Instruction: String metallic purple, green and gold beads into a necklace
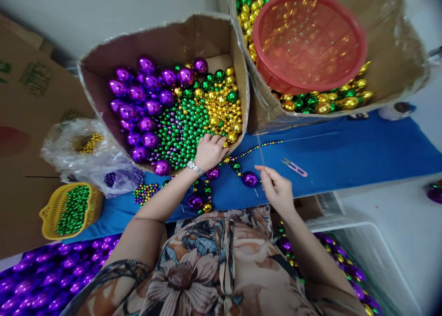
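My left hand (211,151) reaches over the near edge of a cardboard box (193,33), fingers curled down among gold beads (224,106). Its fingertips are hidden, so I cannot tell what they hold. My right hand (277,189) is closed in a pinch above the blue cloth, on a thin pale strand (261,152) that could be thread or a needle. Between the hands lies a bead garland with a large purple bead (249,179). A string of small beads (258,146) trails rightward into white thread (311,136).
Pink-handled thread snips (294,167) lie on the blue cloth (331,157). A red basket (311,83) rests in a second bead-filled box (390,72). At left are a yellow basket (50,217) of green beads and plastic bags (65,146). A white crate (386,256) stands lower right.
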Demonstrator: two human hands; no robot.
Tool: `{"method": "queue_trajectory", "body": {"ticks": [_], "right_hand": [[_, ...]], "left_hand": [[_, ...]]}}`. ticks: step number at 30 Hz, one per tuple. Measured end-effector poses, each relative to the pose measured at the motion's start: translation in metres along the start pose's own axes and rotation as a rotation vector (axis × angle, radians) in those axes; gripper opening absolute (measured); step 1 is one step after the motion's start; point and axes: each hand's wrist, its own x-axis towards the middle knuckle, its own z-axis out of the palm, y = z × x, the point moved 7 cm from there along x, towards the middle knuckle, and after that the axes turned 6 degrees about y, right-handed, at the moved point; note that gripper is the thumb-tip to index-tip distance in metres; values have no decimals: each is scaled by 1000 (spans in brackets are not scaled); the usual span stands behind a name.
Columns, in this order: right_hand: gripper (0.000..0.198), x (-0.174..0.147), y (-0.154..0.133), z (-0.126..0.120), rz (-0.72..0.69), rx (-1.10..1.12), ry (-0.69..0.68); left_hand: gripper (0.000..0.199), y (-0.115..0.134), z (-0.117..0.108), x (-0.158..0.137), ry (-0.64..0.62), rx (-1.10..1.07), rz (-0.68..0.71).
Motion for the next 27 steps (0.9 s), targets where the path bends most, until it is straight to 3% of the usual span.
{"method": "queue_trajectory", "body": {"ticks": [2,5,8,11,14,20,27], "right_hand": [[29,-1,-8,5,-110,-97,-21],[29,-2,-11,12,-195,-176,-53],[29,-6,-8,18,-239,-226,-91],[28,-9,-5,24,-290,-279,-105],[27,-10,-4,28,-335,-332,-100],[27,-10,-8,30,-389,-378,-96],[27,-11,-12,29,-468,-472,-54]], "left_hand": [[33,-2,5,-1,-25,0,3],[31,-4,-2,-4,61,-197,-63],[35,-16,-9,-7,138,-665,-294],[41,-21,-1,-12,72,-1236,-572],[38,-16,0,-14,42,-1549,-702],[26,-12,-7,-15,125,-1622,-728],[29,-10,-8,-17,132,-1555,-672]]}}
